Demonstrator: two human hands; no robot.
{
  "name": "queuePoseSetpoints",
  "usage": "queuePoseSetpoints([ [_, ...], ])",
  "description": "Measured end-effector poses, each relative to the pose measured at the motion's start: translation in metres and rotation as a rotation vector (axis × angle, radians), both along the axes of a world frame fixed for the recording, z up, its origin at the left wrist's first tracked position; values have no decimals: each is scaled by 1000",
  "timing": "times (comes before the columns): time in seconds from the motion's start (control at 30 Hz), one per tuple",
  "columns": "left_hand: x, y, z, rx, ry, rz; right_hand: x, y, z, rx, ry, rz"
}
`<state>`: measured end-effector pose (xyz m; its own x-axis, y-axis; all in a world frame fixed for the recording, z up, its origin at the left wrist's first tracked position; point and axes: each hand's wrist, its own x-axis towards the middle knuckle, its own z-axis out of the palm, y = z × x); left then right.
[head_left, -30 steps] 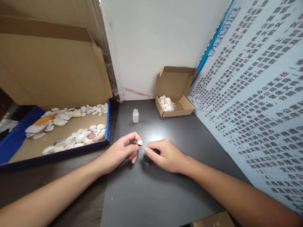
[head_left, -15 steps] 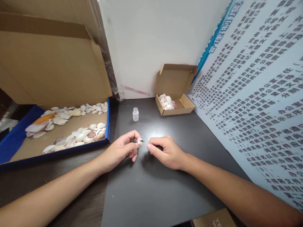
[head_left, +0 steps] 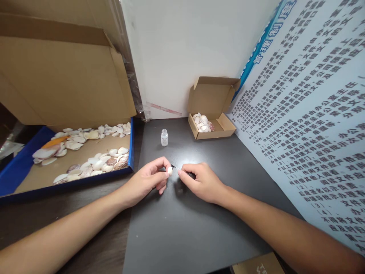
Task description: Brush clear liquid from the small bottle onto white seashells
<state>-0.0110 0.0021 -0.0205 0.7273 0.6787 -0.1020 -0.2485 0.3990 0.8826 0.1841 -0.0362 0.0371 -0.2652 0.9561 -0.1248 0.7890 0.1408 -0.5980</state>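
Two bare hands work over a dark mat point(head_left: 159, 239), with one shell and one thin tool between them. The left hand point(head_left: 148, 178) grips the small white shell point(head_left: 170, 171) between thumb and forefinger, its other fingers curled. The shell is above the middle of the mat; its longer axis seems to run near to far, though its small size makes that uncertain. The right hand point(head_left: 201, 182) has thumb and forefinger closed on the thin tool point(head_left: 176, 168), whose long axis runs left to right. Its dark end points left and slightly far, at the shell's far right edge; whether they touch, I cannot tell.

One small bottle point(head_left: 164, 139) stands upright, uncapped, beyond the hands. Two open boxes contain shells: a large blue box point(head_left: 131, 146) on the left, with two overlapping groups and one orange shell point(head_left: 54, 142), and a small brown box point(head_left: 215, 134) on the far right, with one heap. The overlapping shells cannot be counted.
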Motion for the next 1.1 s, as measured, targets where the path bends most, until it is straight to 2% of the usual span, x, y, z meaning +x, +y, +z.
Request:
queuePoseSetpoints([
  [0.23, 0, 1, -1, 25, -2, 0, 1, -3, 1, 13, 217, 175],
  [0.83, 2, 0, 6, 57, 32, 13, 1, -1, 1, 22, 83, 64],
  [0.97, 3, 0, 7, 61, 39, 16, 1, -2, 3, 75, 146, 26],
  [1.1, 2, 0, 6, 56, 52, 18, 1, -4, 4, 76, 224, 96],
])
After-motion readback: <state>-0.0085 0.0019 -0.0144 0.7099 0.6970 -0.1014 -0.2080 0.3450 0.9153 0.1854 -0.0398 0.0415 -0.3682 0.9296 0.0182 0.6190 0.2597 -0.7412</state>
